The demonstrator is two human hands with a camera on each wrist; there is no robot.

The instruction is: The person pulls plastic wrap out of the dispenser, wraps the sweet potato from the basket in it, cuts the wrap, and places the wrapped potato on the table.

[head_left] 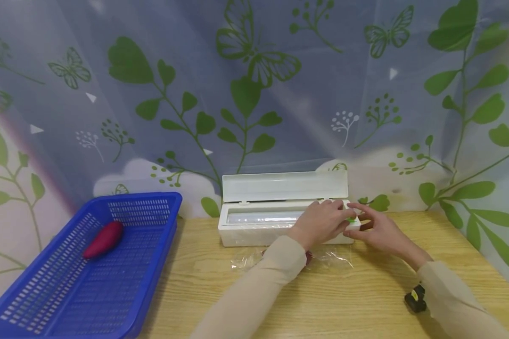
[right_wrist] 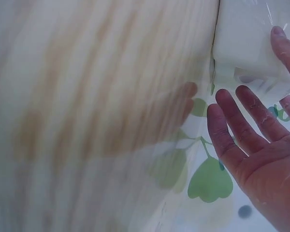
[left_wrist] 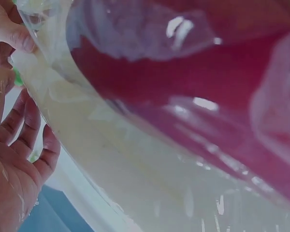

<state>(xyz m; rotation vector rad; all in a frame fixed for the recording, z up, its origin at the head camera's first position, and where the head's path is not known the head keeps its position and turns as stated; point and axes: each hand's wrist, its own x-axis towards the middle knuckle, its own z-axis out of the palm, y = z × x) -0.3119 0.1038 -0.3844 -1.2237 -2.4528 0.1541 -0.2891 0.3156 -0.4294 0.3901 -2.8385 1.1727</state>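
Observation:
A white cling film dispenser [head_left: 254, 235] lies with its lid [head_left: 284, 186] raised, a film roll [head_left: 258, 217] inside. At its right end, my left hand [head_left: 320, 221] pinches the small green slider [head_left: 351, 219]. My right hand [head_left: 381, 230] holds that same end between thumb and index finger; in the right wrist view its other fingers [right_wrist: 246, 116] extend past the end. Clear film [head_left: 332, 256] hangs from the dispenser's front onto the table. Under it lies a red sweet potato [left_wrist: 193, 96], mostly hidden by the left arm in the head view.
To the left stands a blue plastic basket [head_left: 152, 263] with another red sweet potato [head_left: 103, 240] inside. A small black device [head_left: 415, 299] sits beside the right sleeve. The wooden table [head_left: 203, 292] meets a leaf-patterned curtain [head_left: 280, 117] behind the dispenser.

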